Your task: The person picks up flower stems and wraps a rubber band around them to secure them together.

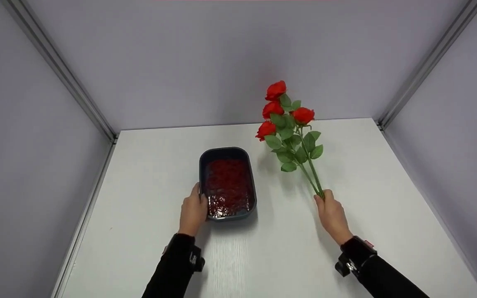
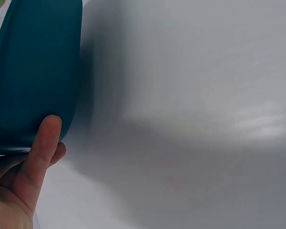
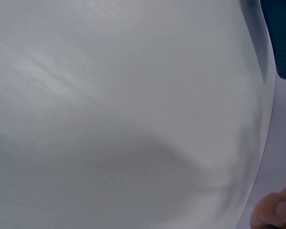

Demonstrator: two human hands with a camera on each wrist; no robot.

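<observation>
A dark teal tray (image 1: 227, 153) holding red material under a glossy surface sits on the white table (image 1: 160, 165). My left hand (image 1: 193, 209) grips the tray's near left corner, thumb over the rim. In the left wrist view the tray's outer wall (image 2: 33, 71) fills the upper left and my fingers (image 2: 38, 157) press against it. My right hand (image 1: 330, 213) pinches the stem ends of a bunch of red roses (image 1: 282, 114) with green leaves, held tilted up and away over the table. In the right wrist view only a fingertip (image 3: 276, 212) shows at the bottom right.
Pale walls with metal corner rails (image 1: 60, 70) enclose the table on three sides. The tray's corner (image 3: 281, 38) appears at the top right of the right wrist view, above the bare tabletop (image 3: 109, 95).
</observation>
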